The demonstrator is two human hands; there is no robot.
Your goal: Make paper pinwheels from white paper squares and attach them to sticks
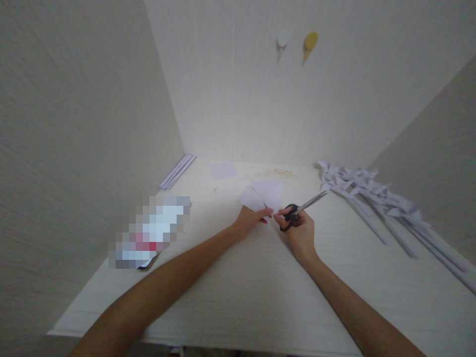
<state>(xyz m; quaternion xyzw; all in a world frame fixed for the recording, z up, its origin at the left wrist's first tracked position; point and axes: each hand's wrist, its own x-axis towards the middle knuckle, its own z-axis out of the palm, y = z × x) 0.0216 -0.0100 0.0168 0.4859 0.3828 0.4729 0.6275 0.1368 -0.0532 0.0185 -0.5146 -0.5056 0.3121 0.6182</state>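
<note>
My left hand pinches the near edge of a folded white paper that lies just above the middle of the pale table. My right hand grips black-handled scissors, fingers through the loops. The blades point up and to the right, away from the paper. The two hands almost touch at their fingertips.
A row of white paper pinwheels on paper sticks lies at the right. A small paper square and paper strips sit at the back left. A blurred flat item lies at the left. Walls close in on three sides.
</note>
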